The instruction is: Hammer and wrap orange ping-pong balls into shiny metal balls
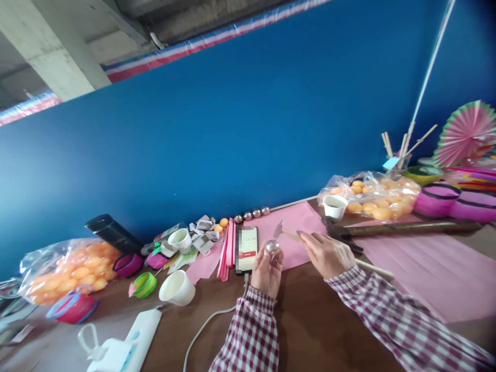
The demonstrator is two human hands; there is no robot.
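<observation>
In the head view, my left hand (266, 271) holds a shiny metal ball (272, 247) up in its fingertips. My right hand (328, 254) is closed round the pale wooden handle of a small hammer (372, 268). The hammer's metal head points toward the ball and is just above it in the picture; a gap shows between them. Beside my left hand lies a phone (247, 248) with a lit screen. Behind the phone, several more metal balls (256, 213) stand in a row along the blue wall.
A large hammer (411, 228) lies on pink paper (430, 274) at right. Bags of orange balls (77, 268) flank the workspace. White cups (177, 288), a power strip (145, 330) and grey pieces (204, 243) are at left. A cable (205, 325) runs from the phone.
</observation>
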